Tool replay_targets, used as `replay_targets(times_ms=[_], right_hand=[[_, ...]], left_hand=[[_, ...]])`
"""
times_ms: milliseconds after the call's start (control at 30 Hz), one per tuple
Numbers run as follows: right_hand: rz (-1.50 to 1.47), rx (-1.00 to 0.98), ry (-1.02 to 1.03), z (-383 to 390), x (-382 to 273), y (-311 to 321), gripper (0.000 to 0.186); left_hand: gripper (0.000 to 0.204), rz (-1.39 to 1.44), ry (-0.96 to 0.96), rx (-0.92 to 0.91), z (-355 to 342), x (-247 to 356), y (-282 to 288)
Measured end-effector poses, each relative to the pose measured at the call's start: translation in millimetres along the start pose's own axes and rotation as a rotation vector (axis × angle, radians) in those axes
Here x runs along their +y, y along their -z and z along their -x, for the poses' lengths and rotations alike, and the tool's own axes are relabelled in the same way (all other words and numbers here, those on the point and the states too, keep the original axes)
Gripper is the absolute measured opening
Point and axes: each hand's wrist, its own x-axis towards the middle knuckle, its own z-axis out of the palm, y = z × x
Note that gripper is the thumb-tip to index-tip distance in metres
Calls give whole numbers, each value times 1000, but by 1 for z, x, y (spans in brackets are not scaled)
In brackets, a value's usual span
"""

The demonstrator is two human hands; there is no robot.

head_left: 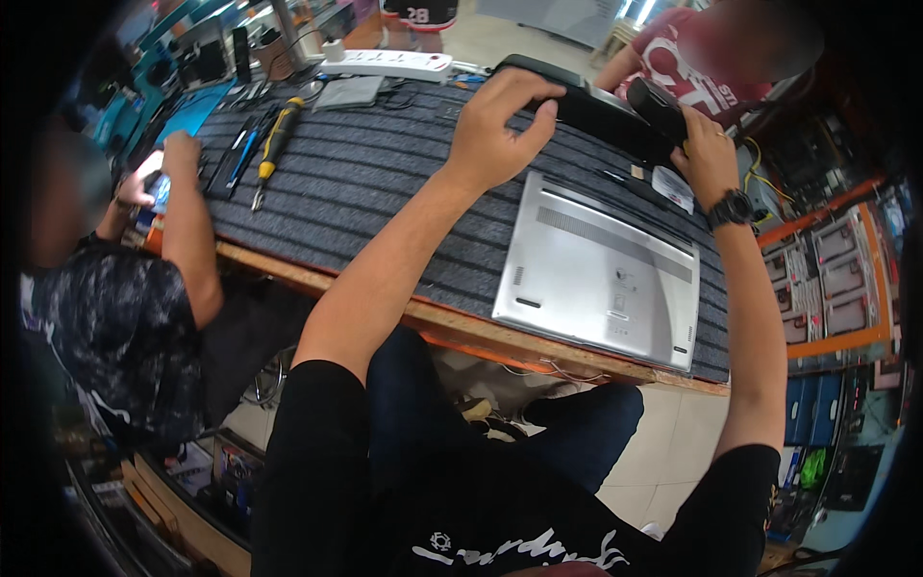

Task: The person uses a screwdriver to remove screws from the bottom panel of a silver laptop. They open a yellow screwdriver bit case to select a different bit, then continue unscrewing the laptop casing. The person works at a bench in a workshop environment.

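A silver laptop (601,274) lies closed and underside up on the grey striped mat in front of me. Beyond it, at the bench's far side, is a long black case (606,115). My right hand (711,159), with a black watch on its wrist, closes around a raised, rounded black piece (659,108) at the case's right end. By the left end of the case hovers my left hand (502,130), its fingers curved and thumb apart, with nothing visible between them. Whether its fingertips touch the case, I cannot tell.
A yellow-and-black screwdriver (276,144) and slim tools lie to the left. A white power strip (386,64) sits at the back. Near the laptop's far edge is a small clear packet (673,188). One person (115,317) works at left; another (697,62) is across the bench.
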Motion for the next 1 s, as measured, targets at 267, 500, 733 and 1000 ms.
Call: replay_targets(times_ms=[267,500,733,1000], right_hand=[[-424,126,501,1,-218,124,51],[-567,185,623,10,-332,92,45],[-786,-174,484,17,-285,140,72],[-910,-75,115,35,-240,146,48]], left_hand=[[105,-77,515,-106,72,119,116],[88,-330,594,-109,150,114,185],[90,-330,486,-248,150,90,191],[71,-64,914,-5,113,23,213]])
